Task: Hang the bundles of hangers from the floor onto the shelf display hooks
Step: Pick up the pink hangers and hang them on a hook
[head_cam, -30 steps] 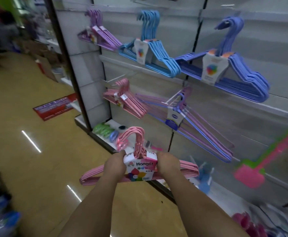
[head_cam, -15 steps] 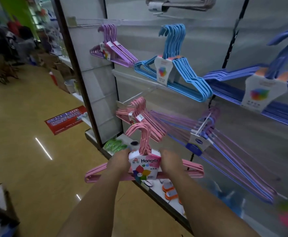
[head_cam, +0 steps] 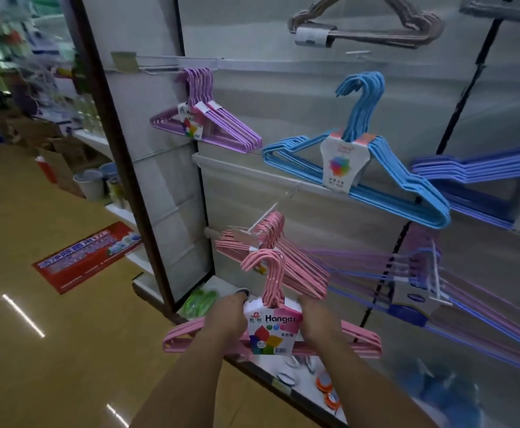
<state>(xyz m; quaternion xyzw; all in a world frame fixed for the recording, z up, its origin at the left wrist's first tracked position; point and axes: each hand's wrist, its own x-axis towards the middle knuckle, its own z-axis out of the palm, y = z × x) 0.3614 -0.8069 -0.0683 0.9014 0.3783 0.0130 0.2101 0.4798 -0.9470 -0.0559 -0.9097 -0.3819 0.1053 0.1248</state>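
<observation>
Hands grip a pink hanger bundle (head_cam: 271,329) by its shoulders: left hand (head_cam: 226,319) and right hand (head_cam: 318,321) flank the label. Its hooks sit just below a display hook (head_cam: 264,216) holding another pink bundle (head_cam: 286,261).

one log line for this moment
stage: carry | left hand, right hand: grip pink hanger bundle | below display hook, not hung

Pink bundle rises toward the hanging pink hangers

Both hands lift the pink hanger bundle (head_cam: 271,322) higher than a second ago; its hooks now overlap the pink bundle on the hook (head_cam: 278,257); left hand (head_cam: 226,318) and right hand (head_cam: 318,322) keep gripping beside the label.
</observation>
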